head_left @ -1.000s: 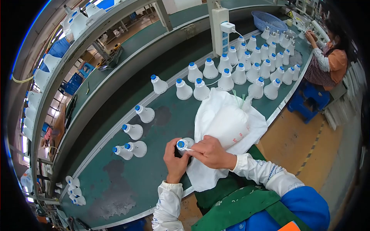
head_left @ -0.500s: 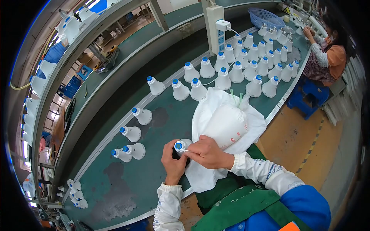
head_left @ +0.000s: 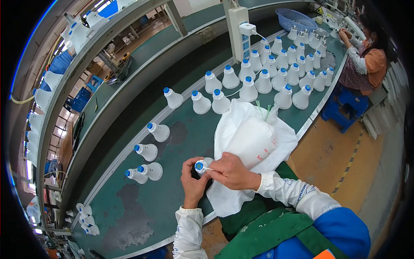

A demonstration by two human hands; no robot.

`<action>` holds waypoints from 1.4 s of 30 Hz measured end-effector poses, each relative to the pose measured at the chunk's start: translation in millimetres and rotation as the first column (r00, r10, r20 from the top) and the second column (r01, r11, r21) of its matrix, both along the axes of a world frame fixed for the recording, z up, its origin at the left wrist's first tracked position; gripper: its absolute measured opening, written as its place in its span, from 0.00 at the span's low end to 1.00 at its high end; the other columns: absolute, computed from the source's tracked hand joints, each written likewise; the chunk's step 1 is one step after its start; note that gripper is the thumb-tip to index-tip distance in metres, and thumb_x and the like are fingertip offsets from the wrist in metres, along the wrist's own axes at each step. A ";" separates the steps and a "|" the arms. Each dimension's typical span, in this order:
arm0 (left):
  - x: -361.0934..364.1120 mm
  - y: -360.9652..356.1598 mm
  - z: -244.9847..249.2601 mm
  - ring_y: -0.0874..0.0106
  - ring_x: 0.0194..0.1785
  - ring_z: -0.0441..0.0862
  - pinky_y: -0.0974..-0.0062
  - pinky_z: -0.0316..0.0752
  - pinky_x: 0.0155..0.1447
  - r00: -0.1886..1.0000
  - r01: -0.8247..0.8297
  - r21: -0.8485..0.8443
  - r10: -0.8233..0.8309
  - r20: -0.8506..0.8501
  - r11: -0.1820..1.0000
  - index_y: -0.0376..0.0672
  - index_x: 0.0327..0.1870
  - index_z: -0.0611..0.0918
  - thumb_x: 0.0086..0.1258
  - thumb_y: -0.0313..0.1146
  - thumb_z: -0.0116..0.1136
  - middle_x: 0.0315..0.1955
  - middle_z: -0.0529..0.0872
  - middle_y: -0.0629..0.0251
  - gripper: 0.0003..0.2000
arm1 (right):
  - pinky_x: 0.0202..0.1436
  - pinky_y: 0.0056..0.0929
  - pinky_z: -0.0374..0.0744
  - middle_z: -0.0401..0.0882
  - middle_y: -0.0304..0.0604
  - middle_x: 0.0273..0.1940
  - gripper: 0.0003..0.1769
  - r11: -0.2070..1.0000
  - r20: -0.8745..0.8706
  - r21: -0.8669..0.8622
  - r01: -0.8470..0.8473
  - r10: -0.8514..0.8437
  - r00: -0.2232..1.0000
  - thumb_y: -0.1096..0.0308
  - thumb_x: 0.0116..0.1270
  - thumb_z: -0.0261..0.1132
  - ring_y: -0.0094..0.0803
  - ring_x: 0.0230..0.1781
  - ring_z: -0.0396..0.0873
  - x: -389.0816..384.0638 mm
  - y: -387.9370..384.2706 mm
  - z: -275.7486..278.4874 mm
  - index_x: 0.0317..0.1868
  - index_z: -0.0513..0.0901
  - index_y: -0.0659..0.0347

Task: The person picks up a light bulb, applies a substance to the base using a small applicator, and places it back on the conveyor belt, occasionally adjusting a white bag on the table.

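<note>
My left hand [head_left: 193,183] is wrapped round a white bulb-shaped housing [head_left: 201,166] with a blue top, held upright over the green bench. My right hand [head_left: 233,171] is pinched on a thin white stick [head_left: 208,168], whose tip is at the housing's blue rim. What lies under the right fingertips is hidden. Just beyond the right hand, a full white plastic bag [head_left: 254,140] with red print rests on a white cloth [head_left: 224,200]. Left of my hands stand similar housings, including one [head_left: 152,171] close by.
Many more blue-topped housings [head_left: 248,90] stand in rows on the green bench [head_left: 172,216]. A white post with power sockets [head_left: 239,34] rises at its back edge, near a blue basket [head_left: 296,19]. A co-worker [head_left: 373,60] sits at the far right. A shelf rail [head_left: 77,64] curves along the left.
Almost nothing differs. Both hands keep their hold at the housing, and the right fingertips stay by its blue top. The view has shifted very slightly.
</note>
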State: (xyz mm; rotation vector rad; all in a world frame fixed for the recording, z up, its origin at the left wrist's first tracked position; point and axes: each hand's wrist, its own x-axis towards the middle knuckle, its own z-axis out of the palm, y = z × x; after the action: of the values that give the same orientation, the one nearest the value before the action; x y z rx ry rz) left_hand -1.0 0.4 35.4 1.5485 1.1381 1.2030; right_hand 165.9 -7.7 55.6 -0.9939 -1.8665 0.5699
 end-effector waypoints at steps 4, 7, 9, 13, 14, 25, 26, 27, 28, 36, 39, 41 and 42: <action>-4.9 4.5 1.3 0.72 0.50 0.77 0.76 0.70 0.57 0.998 0.056 -0.039 -0.056 0.014 0.998 0.36 0.48 0.77 0.50 0.23 0.70 0.45 0.81 0.64 0.22 | 0.32 0.34 0.63 0.73 0.40 0.17 0.09 1.000 -0.026 0.001 -0.002 0.002 1.000 0.69 0.61 0.61 0.38 0.18 0.69 0.7 0.1 0.7 0.24 0.75 0.58; -6.0 5.2 0.8 0.72 0.50 0.77 0.75 0.70 0.58 0.997 0.075 -0.044 -0.075 0.005 0.996 0.36 0.48 0.77 0.51 0.22 0.70 0.45 0.80 0.64 0.21 | 0.32 0.34 0.64 0.73 0.40 0.17 0.08 1.000 -0.010 -0.014 -0.002 0.002 1.000 0.69 0.61 0.61 0.38 0.18 0.70 0.7 0.0 2.6 0.24 0.75 0.58; -1.3 3.4 4.1 0.72 0.51 0.77 0.75 0.70 0.58 0.995 0.073 -0.059 -0.069 0.070 0.996 0.37 0.49 0.77 0.51 0.22 0.70 0.46 0.80 0.64 0.22 | 0.32 0.34 0.64 0.73 0.39 0.17 0.08 1.000 -0.019 -0.016 -0.001 0.001 1.000 0.69 0.61 0.61 0.38 0.18 0.69 0.0 0.1 2.1 0.24 0.75 0.58; -6.7 5.2 6.0 0.71 0.53 0.75 0.74 0.69 0.60 0.980 0.134 -0.178 -0.103 0.171 0.975 0.38 0.50 0.76 0.50 0.22 0.70 0.48 0.79 0.64 0.23 | 0.32 0.34 0.64 0.73 0.40 0.17 0.09 1.000 -0.026 -0.011 0.002 -0.003 1.000 0.69 0.61 0.61 0.38 0.18 0.69 0.3 0.7 0.2 0.23 0.74 0.58; -8.7 6.9 5.9 0.71 0.53 0.75 0.74 0.69 0.60 0.980 0.136 -0.179 -0.105 0.170 0.974 0.38 0.50 0.76 0.50 0.22 0.70 0.48 0.79 0.64 0.23 | 0.32 0.34 0.64 0.73 0.40 0.17 0.09 1.000 -0.027 -0.011 0.005 -0.005 1.000 0.69 0.61 0.61 0.38 0.18 0.69 0.2 0.9 -0.3 0.23 0.74 0.58; -18.5 11.1 -5.1 0.72 0.52 0.75 0.75 0.68 0.59 0.986 0.159 -0.141 -0.150 0.071 0.977 0.38 0.53 0.74 0.45 0.25 0.74 0.48 0.77 0.65 0.30 | 0.32 0.33 0.64 0.73 0.40 0.16 0.10 1.000 -0.046 -0.015 -0.003 0.002 0.999 0.68 0.62 0.61 0.39 0.17 0.69 -0.4 0.5 0.5 0.23 0.74 0.58; -15.8 10.3 -1.1 0.72 0.52 0.75 0.75 0.68 0.59 0.986 0.159 -0.141 -0.150 0.071 0.977 0.38 0.53 0.74 0.45 0.25 0.74 0.48 0.77 0.65 0.30 | 0.32 0.33 0.64 0.73 0.40 0.16 0.10 1.000 -0.046 -0.015 -0.003 0.002 0.999 0.68 0.62 0.61 0.39 0.17 0.69 -0.4 0.4 0.8 0.23 0.74 0.58; -11.3 8.8 5.5 0.72 0.52 0.75 0.75 0.69 0.59 0.989 0.140 -0.092 -0.135 0.060 0.986 0.38 0.52 0.75 0.46 0.24 0.73 0.48 0.77 0.65 0.28 | 0.32 0.33 0.64 0.73 0.40 0.16 0.10 1.000 -0.048 -0.012 0.000 -0.001 0.999 0.68 0.62 0.61 0.39 0.17 0.69 -0.5 0.6 1.0 0.23 0.74 0.58; -8.8 8.1 9.4 0.72 0.51 0.75 0.75 0.69 0.58 0.992 0.121 -0.043 -0.119 0.050 0.992 0.37 0.51 0.76 0.47 0.24 0.72 0.48 0.77 0.65 0.26 | 0.32 0.33 0.64 0.73 0.40 0.16 0.10 1.000 -0.049 -0.008 0.004 -0.004 0.999 0.68 0.62 0.61 0.38 0.17 0.69 -0.6 0.7 1.2 0.23 0.74 0.58; -21.5 12.2 3.7 0.73 0.52 0.77 0.75 0.71 0.58 0.984 0.177 -0.173 -0.172 0.044 0.969 0.36 0.51 0.77 0.47 0.23 0.72 0.48 0.81 0.64 0.26 | 0.32 0.34 0.64 0.71 0.40 0.15 0.11 1.000 -0.064 0.004 0.010 -0.009 0.998 0.67 0.62 0.61 0.39 0.17 0.68 -1.5 1.1 -1.1 0.22 0.74 0.58; -10.6 8.3 13.5 0.72 0.53 0.77 0.75 0.71 0.58 0.986 0.168 -0.124 -0.164 0.043 0.978 0.36 0.50 0.78 0.47 0.22 0.71 0.48 0.82 0.63 0.25 | 0.31 0.34 0.64 0.69 0.40 0.15 0.12 1.000 -0.061 0.012 0.016 -0.016 0.998 0.67 0.62 0.61 0.39 0.16 0.67 -1.8 1.3 0.3 0.21 0.73 0.57; -8.1 6.8 15.2 0.71 0.53 0.77 0.74 0.71 0.59 0.987 0.145 -0.114 -0.135 0.088 0.983 0.36 0.50 0.79 0.47 0.22 0.71 0.47 0.82 0.63 0.24 | 0.31 0.34 0.64 0.69 0.40 0.14 0.12 1.000 -0.061 0.011 0.020 -0.019 0.998 0.67 0.62 0.61 0.40 0.16 0.66 -2.1 1.0 0.5 0.21 0.72 0.57; -11.7 7.9 10.9 0.71 0.53 0.77 0.74 0.71 0.59 0.986 0.152 -0.149 -0.140 0.089 0.977 0.36 0.51 0.78 0.47 0.22 0.71 0.47 0.82 0.63 0.26 | 0.31 0.34 0.64 0.69 0.40 0.15 0.12 1.000 -0.070 0.010 0.016 -0.016 0.997 0.67 0.62 0.61 0.40 0.16 0.66 -2.2 0.8 0.4 0.21 0.72 0.57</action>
State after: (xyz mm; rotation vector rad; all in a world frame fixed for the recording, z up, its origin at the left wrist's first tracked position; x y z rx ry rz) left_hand -12.6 8.3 46.3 1.4286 1.0238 1.0429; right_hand 163.7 -6.9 56.0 -0.9695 -1.7969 0.5778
